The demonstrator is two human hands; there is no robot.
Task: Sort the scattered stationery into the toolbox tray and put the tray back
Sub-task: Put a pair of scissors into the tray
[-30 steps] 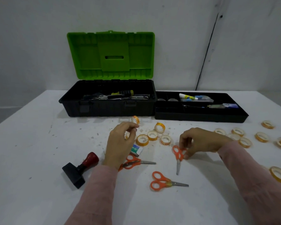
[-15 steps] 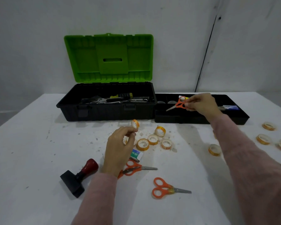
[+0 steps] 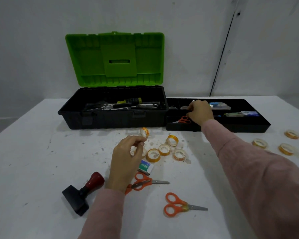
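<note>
Our right hand (image 3: 199, 112) reaches into the shallow black plastic tray (image 3: 248, 129). Its fingers are curled downward at the handles of a small pair of orange-handled scissors (image 3: 183, 119), which lies in the front left compartment. We cannot tell if the fingers grip it or only touch it.

Our left hand (image 3: 128, 157) hovers above the white table (image 3: 33, 152), fingers curled, thumb tip against forefinger. Whether something thin is pinched there, we cannot tell.

Just beyond its fingertips a small yellow roll of clear tape (image 3: 144, 132) stands on edge, and four similar rolls (image 3: 164, 149) lie near, to the right. Beside the wrist are a small green and white box (image 3: 146, 167), a second pair of orange scissors (image 3: 145, 182) partly hidden under the wrist, and a stamp with red knob and black base (image 3: 81, 194). A third pair of scissors (image 3: 179, 204) lies nearer to us.

The tray touches the right end of the black toolbox (image 3: 114, 118), whose green lid (image 3: 114, 57) stands upright. More tape rolls (image 3: 260, 143) lie scattered before the tray's right part.
</note>
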